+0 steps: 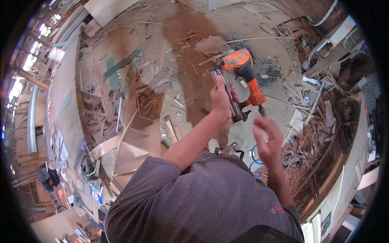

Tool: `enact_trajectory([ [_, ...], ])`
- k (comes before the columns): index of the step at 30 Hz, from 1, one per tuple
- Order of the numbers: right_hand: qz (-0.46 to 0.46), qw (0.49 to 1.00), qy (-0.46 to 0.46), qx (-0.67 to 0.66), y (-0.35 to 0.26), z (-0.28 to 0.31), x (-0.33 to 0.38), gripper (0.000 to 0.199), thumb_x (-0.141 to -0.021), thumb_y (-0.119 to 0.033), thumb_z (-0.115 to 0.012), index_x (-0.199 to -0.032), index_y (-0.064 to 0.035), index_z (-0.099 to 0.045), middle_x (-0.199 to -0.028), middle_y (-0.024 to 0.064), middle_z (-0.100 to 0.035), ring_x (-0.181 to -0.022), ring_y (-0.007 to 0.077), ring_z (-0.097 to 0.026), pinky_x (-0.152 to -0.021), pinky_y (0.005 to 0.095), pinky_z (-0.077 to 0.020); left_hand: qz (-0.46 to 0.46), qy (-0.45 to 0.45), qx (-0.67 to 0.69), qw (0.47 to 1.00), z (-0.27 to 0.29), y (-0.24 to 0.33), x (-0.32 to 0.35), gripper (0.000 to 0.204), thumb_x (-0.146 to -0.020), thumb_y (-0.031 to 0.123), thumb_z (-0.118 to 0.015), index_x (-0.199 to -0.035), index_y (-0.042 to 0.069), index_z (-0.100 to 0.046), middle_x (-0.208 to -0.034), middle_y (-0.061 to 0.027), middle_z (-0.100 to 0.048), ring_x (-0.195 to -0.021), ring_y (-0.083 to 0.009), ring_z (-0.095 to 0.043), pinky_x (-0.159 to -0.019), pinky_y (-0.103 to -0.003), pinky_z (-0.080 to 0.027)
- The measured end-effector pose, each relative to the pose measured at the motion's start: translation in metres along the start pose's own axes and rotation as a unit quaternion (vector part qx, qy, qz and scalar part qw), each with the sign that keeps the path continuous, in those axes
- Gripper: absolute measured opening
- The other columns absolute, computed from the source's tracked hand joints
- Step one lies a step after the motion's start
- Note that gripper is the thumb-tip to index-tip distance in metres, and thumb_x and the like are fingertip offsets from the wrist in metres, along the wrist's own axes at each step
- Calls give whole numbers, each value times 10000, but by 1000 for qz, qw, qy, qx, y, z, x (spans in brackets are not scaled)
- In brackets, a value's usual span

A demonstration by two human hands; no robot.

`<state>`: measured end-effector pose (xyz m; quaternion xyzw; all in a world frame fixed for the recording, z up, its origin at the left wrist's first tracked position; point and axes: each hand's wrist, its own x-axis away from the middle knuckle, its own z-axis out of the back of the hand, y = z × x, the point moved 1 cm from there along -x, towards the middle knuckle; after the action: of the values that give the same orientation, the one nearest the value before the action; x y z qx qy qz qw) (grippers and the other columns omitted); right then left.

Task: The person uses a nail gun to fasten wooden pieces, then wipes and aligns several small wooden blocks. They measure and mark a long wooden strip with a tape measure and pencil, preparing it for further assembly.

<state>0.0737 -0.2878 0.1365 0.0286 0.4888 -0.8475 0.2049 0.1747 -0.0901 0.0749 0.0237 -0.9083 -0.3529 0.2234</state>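
Note:
An orange and black nail gun (252, 83) is held out in front of me, above the littered floor. My left hand (221, 97) is closed around its long metal magazine (234, 105), the thumb lying along the near side. The gun's handle points down toward my right hand (269, 139), with a dark air fitting (261, 110) at its end. Just below that fitting, my right hand has its thumb and fingers apart and half curled. I see nothing in it. A blue coiled air hose (255, 163) hangs beside my right wrist, partly hidden by my body.
Wood scraps and offcuts (154, 77) litter the floor ahead. On the right, a heap of shavings and strips (312, 146) lies against a curved panel edge (338, 170). Pale boards (135, 139) stand near my left elbow. Another person (49, 177) is at the far left.

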Motion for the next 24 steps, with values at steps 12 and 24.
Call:
enact_trajectory([
  [12,-253,923,183,-223,24,-67,4,556,-989,-256,-705,-1400,67,-515,-1046,89,-694,-870,131,-683,-712,274,-564,9,-63,9,998,-27,-18,21,548,-1043,592,-469,-996,48,-507,-687,-58,-525,-547,-192,-528,-539,-372,-501],
  [24,-234,935,171,-204,10,-77,8,595,-988,-178,-675,-1485,63,-452,-972,83,-680,-681,85,-616,-600,243,-510,45,-85,65,993,-13,-8,20,332,-1049,393,-498,-1041,63,-519,-743,-77,-554,-588,-206,-537,-577,-394,-491],
])
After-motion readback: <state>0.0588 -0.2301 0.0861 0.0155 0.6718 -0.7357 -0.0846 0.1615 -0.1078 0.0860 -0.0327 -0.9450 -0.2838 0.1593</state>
